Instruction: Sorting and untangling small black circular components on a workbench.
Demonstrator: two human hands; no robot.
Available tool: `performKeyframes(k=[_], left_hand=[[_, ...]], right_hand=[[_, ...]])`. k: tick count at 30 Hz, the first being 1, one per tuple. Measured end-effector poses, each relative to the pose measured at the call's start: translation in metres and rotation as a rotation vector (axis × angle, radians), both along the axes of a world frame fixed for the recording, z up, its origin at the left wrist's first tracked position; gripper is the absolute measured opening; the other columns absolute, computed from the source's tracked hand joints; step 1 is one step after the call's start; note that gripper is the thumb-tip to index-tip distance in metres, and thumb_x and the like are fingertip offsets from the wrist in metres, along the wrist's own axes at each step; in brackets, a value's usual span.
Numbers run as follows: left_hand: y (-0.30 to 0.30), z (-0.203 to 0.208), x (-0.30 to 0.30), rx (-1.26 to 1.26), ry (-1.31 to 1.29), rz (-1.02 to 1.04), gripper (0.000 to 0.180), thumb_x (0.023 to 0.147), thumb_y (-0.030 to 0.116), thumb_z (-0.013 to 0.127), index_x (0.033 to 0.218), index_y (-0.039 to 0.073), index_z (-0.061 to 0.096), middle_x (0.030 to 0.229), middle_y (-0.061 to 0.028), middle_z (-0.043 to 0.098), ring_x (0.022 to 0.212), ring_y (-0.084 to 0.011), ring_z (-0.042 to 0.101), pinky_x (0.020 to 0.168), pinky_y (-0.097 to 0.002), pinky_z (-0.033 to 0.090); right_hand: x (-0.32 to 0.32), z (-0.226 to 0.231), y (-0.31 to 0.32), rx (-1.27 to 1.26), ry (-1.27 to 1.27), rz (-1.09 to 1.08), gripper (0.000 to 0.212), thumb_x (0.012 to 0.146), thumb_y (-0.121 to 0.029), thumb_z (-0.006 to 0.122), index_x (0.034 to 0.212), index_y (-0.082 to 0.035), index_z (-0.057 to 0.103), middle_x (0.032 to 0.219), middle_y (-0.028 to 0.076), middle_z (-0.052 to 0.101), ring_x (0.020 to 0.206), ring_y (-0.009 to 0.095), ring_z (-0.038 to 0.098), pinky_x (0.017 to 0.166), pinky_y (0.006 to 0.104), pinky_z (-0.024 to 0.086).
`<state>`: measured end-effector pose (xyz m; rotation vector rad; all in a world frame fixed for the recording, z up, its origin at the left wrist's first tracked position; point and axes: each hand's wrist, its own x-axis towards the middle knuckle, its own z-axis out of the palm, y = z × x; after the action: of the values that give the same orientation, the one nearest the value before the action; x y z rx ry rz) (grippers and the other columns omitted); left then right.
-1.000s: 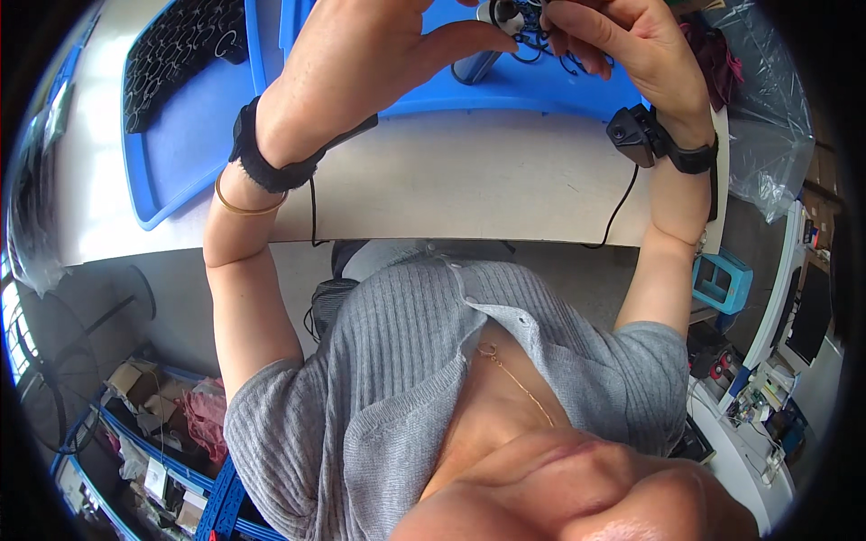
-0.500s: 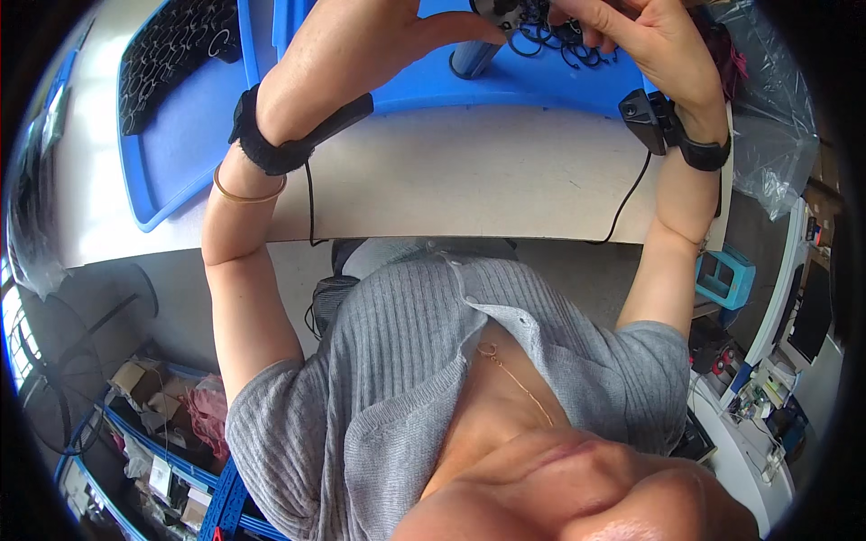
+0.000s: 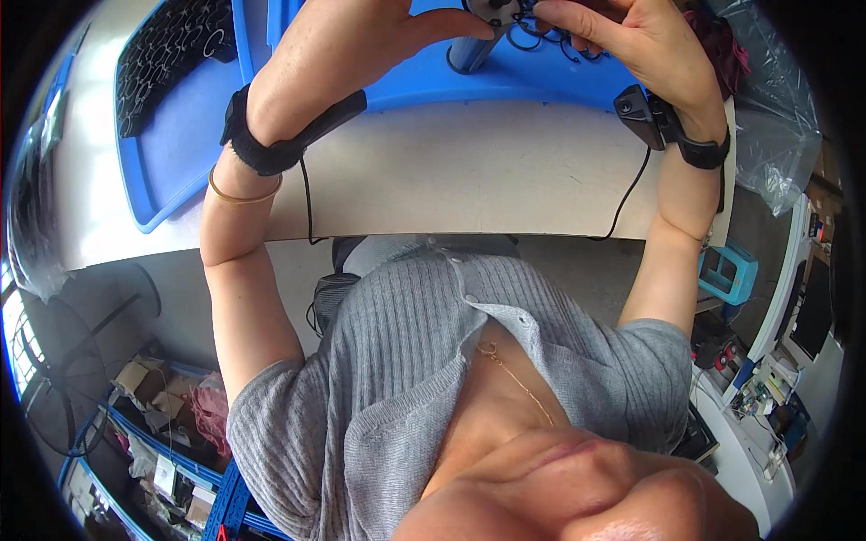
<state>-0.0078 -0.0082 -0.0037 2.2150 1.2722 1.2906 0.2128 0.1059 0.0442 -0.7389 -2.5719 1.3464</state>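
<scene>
My left hand reaches over the blue tray, its thumb stretched against the upper end of a grey cylinder. A grey round face with dark spots shows at that end; the other left fingers are out of view. On the right, my right hand is closed with thumb and forefinger pinched together beside the cylinder's top. What sits in that pinch is too small to make out. Several thin black rings lie under and between the hands. Each wrist wears a black strap with a small device and a cable.
Under the hands is a blue tray on a pale table. Another blue tray at the left holds many black ring-shaped parts. Clear plastic sheeting hangs at the right edge. A shelf with boxes stands lower left.
My left hand and the grey cylinder have shifted slightly left and up. The right thumb and fingers have moved a little left, closer to the cylinder's top.
</scene>
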Motion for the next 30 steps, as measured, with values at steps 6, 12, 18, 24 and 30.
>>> performKeyframes(k=[6,12,18,24,30], left_hand=[[-0.001,-0.002,-0.001,-0.016,-0.021,0.008,0.062,0.076,-0.001,0.084,0.133,0.005,0.057,0.105,-0.0113,0.075,0.094,-0.0229,0.072,0.085,-0.0339,0.058],[-0.006,0.008,0.008,-0.064,0.056,0.088,0.063,0.076,-0.003,0.083,0.133,0.005,0.058,0.106,-0.0110,0.075,0.093,-0.0218,0.072,0.084,-0.0329,0.058],[-0.001,-0.004,0.002,-0.021,-0.038,0.024,0.062,0.076,-0.004,0.082,0.132,0.005,0.058,0.105,-0.0106,0.075,0.092,-0.0208,0.072,0.082,-0.0322,0.058],[-0.003,0.004,0.007,-0.112,0.013,0.079,0.062,0.076,-0.003,0.082,0.132,0.005,0.058,0.105,-0.0099,0.074,0.089,-0.0200,0.071,0.080,-0.0320,0.058],[-0.003,-0.001,0.004,-0.044,0.001,0.048,0.063,0.075,-0.003,0.083,0.132,0.005,0.058,0.106,-0.0096,0.074,0.087,-0.0192,0.069,0.079,-0.0318,0.057]], right_hand=[[-0.005,0.004,-0.003,0.017,-0.035,0.001,0.024,0.097,-0.010,0.071,0.116,0.004,0.070,0.090,0.003,0.072,0.071,0.007,0.061,0.065,0.0227,0.050],[-0.005,0.003,-0.003,0.080,-0.059,0.002,0.022,0.096,-0.008,0.070,0.116,0.003,0.070,0.088,0.003,0.071,0.071,0.007,0.061,0.065,0.0233,0.050],[-0.007,0.004,-0.005,0.088,-0.049,0.006,0.023,0.095,-0.006,0.070,0.116,0.003,0.069,0.088,0.004,0.071,0.072,0.007,0.061,0.065,0.0236,0.049],[0.001,-0.014,0.006,0.128,0.069,0.063,0.023,0.094,-0.005,0.069,0.116,0.002,0.069,0.086,0.004,0.071,0.071,0.007,0.061,0.064,0.0235,0.049],[-0.006,0.002,-0.005,0.100,-0.033,-0.015,0.024,0.093,-0.005,0.070,0.116,0.002,0.069,0.083,0.003,0.070,0.072,0.008,0.062,0.065,0.0239,0.049]])
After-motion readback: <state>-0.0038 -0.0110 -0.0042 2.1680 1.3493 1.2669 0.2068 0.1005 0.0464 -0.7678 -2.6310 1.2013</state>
